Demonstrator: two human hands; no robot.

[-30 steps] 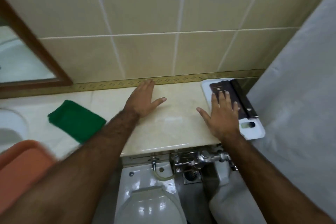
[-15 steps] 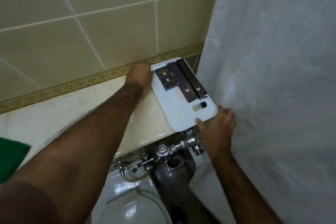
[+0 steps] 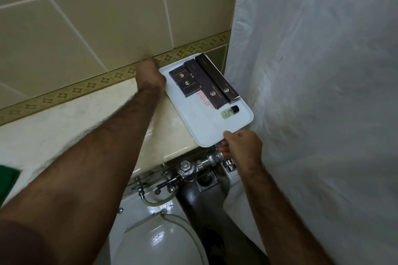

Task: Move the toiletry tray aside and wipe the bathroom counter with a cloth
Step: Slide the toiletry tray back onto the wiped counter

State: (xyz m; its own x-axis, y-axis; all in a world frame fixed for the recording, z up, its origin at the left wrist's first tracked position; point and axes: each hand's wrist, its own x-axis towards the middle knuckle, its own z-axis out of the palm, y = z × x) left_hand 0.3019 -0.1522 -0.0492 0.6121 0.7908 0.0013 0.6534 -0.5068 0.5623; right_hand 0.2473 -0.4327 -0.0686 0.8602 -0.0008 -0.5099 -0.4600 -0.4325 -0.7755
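The white toiletry tray (image 3: 193, 120) lies at the right end of the beige marble counter (image 3: 86, 122), its near corner jutting past the counter's front edge. It carries several dark brown boxes (image 3: 206, 79) and a small green bottle (image 3: 230, 112). My left hand (image 3: 149, 75) grips the tray's far left edge by the wall. My right hand (image 3: 241, 146) holds the near corner, thumb on the rim and fingers beneath. A corner of the green cloth (image 3: 7, 180) shows at the far left on the counter.
A white shower curtain (image 3: 323, 92) hangs close on the tray's right. Tiled wall (image 3: 86, 28) backs the counter. Below the counter's front edge are a chrome flush valve (image 3: 193, 168), a floor drain (image 3: 205, 177) and the white toilet (image 3: 159, 241).
The view swung right from the counter's middle to the tray. Both hands left the counter top and took hold of the tray, left at the far edge, right at the near corner.
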